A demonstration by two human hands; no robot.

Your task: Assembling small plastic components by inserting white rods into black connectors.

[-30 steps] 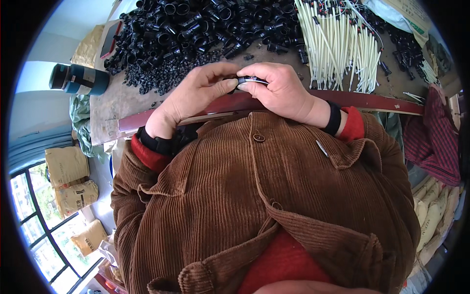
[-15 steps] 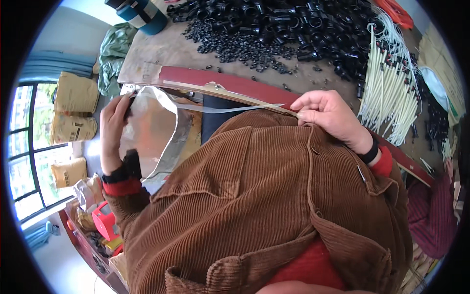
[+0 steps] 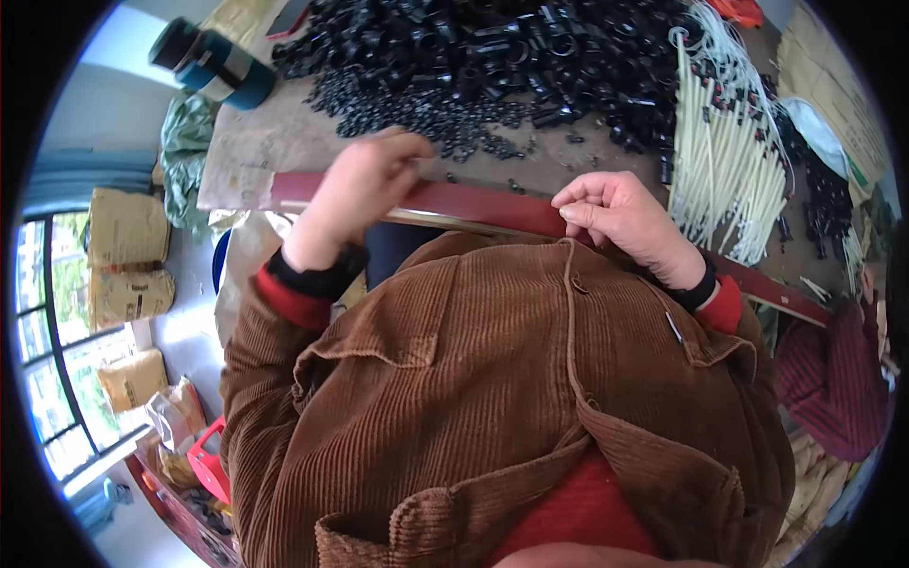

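My left hand [image 3: 360, 186] is over the dark red strip [image 3: 473, 206] along the table's near edge. Its fingers curl toward the pile of small black parts [image 3: 388, 109], smeared by motion, so I cannot see whether they hold anything. Just above the strip's right part, my right hand [image 3: 625, 225] is closed, thumb against bent fingers. Whatever that pinch may hold is hidden or too small to make out. Larger glossy black plastic fittings [image 3: 530, 47] are heaped behind the small parts.
At the right of the table lies a bundle of cream-coloured tubes [image 3: 724, 170] with pale cords. A dark teal bottle [image 3: 227, 71] stands at the back left. A pale bag [image 3: 251, 256] hangs below the table's left edge, with cardboard boxes [image 3: 128, 227] by the window.
My left hand has moved right and up, from the bag to above the red strip. The translucent band stretched between my hands no longer shows. My right hand stays closed near the same place.
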